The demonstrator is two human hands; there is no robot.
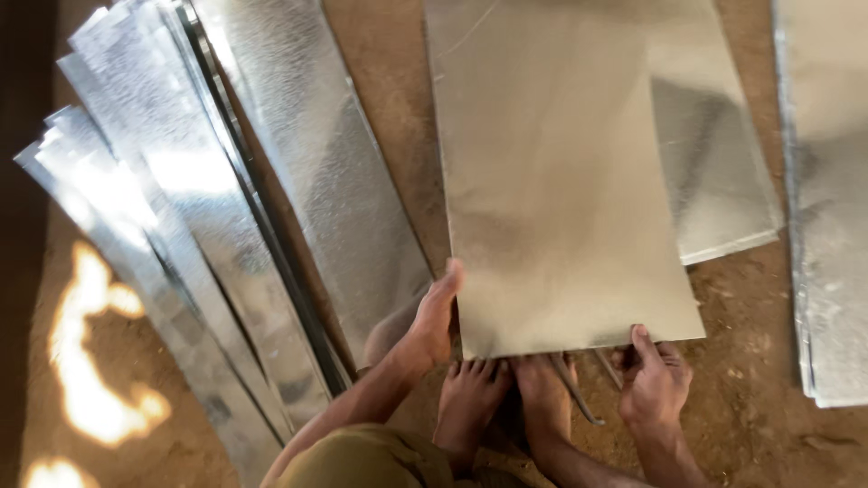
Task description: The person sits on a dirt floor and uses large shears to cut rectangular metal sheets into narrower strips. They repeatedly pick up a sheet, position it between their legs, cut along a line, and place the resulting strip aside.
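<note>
A large flat galvanized metal sheet (pixel 561 181) lies on the dirt floor in front of me, its near edge over my bare feet (pixel 506 398). My left hand (pixel 432 321) grips the sheet's near left corner, thumb along the left edge. At the near right corner my right hand (pixel 653 380) holds the edge, thumb on top. A thin dark metal rod (pixel 574 393) pokes out from under the sheet between my feet and my right hand.
A fan of long narrow galvanized strips (pixel 181 217) lies on the left. Another sheet (pixel 714 154) lies partly under the big one at the right, and more sheets (pixel 827 208) are stacked at the far right. Sunlight patches (pixel 90 352) mark the dirt floor (pixel 750 298).
</note>
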